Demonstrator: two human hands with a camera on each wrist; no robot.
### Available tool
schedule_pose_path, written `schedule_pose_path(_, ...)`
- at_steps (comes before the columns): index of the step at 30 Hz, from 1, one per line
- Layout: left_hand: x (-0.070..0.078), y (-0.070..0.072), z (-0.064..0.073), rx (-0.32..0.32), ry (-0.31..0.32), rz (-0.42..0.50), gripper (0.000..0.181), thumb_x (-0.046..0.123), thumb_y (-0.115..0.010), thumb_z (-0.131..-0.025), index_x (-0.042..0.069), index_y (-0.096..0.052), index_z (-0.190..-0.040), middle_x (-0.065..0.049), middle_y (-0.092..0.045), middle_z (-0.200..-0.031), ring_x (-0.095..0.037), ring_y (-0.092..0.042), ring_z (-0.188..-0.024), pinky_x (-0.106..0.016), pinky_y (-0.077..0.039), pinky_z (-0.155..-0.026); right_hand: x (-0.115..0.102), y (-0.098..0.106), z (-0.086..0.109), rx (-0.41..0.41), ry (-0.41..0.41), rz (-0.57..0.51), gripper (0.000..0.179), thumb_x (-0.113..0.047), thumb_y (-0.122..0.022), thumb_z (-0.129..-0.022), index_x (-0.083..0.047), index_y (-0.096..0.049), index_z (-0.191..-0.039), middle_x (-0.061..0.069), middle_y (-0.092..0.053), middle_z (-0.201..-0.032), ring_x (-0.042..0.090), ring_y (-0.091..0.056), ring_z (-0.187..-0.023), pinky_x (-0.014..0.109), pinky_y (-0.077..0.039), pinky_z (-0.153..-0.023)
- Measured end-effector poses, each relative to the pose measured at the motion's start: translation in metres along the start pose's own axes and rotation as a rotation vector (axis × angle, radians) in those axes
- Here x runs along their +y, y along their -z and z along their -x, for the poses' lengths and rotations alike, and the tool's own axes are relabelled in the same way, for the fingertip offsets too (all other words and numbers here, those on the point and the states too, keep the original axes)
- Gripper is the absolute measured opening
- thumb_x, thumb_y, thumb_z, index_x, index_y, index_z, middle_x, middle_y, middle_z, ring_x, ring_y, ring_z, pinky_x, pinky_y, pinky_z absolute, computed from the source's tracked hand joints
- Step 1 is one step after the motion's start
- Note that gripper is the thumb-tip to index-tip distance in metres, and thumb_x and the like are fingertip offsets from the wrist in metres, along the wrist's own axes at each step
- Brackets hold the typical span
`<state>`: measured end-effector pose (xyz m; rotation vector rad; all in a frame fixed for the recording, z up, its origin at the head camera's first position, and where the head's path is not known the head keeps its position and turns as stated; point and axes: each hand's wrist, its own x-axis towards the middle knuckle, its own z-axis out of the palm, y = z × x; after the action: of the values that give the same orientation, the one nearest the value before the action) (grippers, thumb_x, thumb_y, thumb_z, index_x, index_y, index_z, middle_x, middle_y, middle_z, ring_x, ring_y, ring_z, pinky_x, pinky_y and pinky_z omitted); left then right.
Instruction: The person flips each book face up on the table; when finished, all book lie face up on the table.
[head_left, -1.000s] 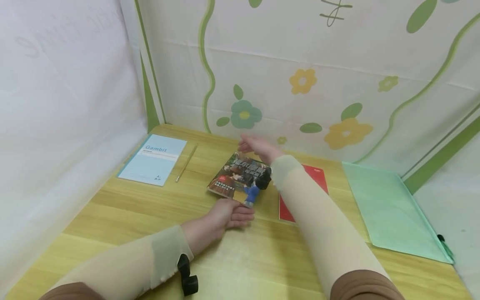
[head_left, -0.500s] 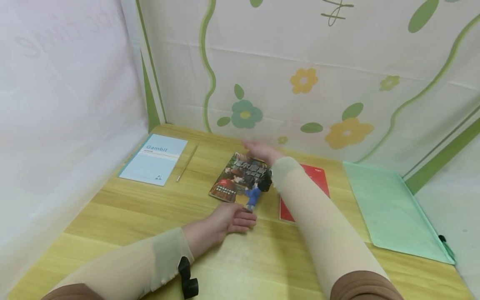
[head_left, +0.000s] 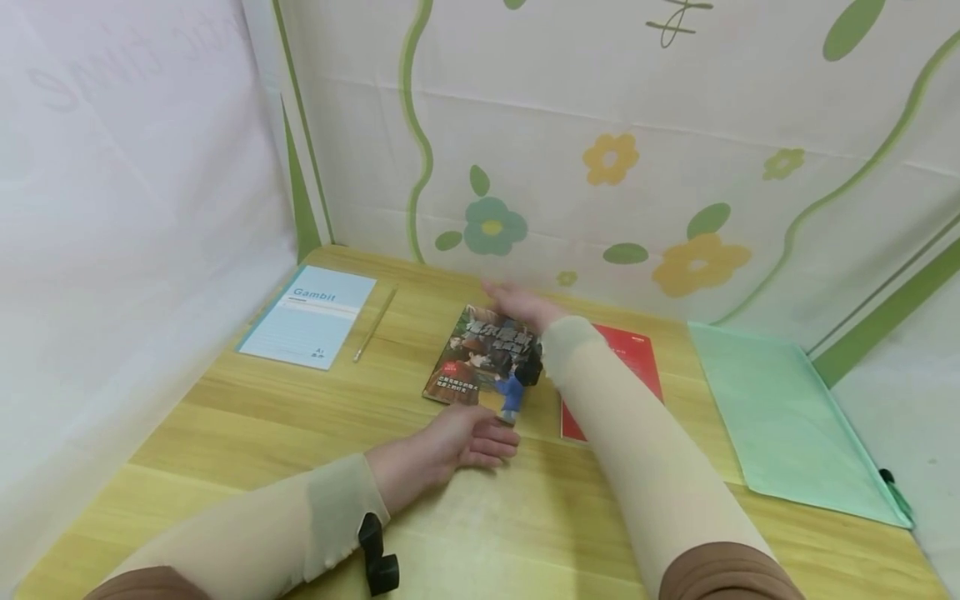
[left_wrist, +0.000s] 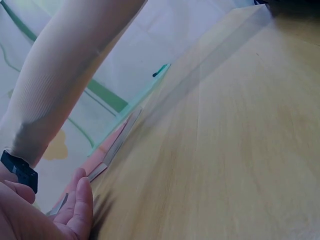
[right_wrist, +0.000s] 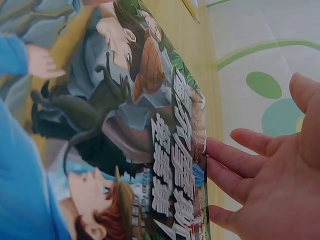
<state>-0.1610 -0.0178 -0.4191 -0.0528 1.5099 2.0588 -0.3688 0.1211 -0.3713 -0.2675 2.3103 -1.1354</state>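
A comic-style book [head_left: 476, 362] with a dark illustrated cover lies at the middle of the table, a little aslant. My left hand [head_left: 463, 443] is at its near edge, palm side against it and fingers extended to the right. In the left wrist view the fingers [left_wrist: 80, 207] look loosely straight. At the far edge is my right hand [head_left: 521, 305]; in the right wrist view its spread, straight fingertips [right_wrist: 217, 170] touch the book's edge beside the large title lettering. My right forearm partly covers a red booklet [head_left: 633, 358].
To the left lie a light-blue "Gambit" notebook [head_left: 307, 321] and a pencil [head_left: 377, 323]. A translucent green folder [head_left: 787, 417] is on the right. Cloth walls with printed flowers [head_left: 495, 227] enclose the back and sides of the wooden table [head_left: 285, 433].
The book has turned slightly, its near left corner moving toward me and to the right. The right fingers have come down to its far edge; the left hand has shifted slightly right.
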Motion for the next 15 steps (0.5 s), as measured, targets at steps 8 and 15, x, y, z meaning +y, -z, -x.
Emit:
schedule_pose_path(8, 0.0021, 0.0, 0.0028, 0.003, 0.0, -0.024, 0.045, 0.016, -0.036, -0.104, -0.017, -0.039, -0.134, -0.03, -0.064, -0.118, -0.036, -0.068, -0.1, -0.043, -0.058, -0.084, 0.0008, -0.003, 0.0001, -0.015, 0.032, 0.028, 0.088, -0.071, -0.033, -0.095, -0.013, -0.016, -0.159, 0.019, -0.037, -0.153, 0.037, -0.029, -0.142, 0.057, -0.022, -0.115)
schedule_pose_path(15, 0.0053, 0.0034, 0.0035, 0.003, 0.016, -0.053, 0.041, 0.017, -0.04, -0.103, -0.014, -0.047, -0.13, -0.028, -0.067, -0.112, -0.035, -0.07, -0.096, -0.039, -0.06, -0.078, 0.0004, -0.0046, 0.0021, -0.028, 0.041, 0.077, 0.084, -0.072, -0.03, -0.096, -0.017, -0.019, -0.159, 0.015, -0.037, -0.154, 0.037, -0.031, -0.141, 0.057, -0.024, -0.114)
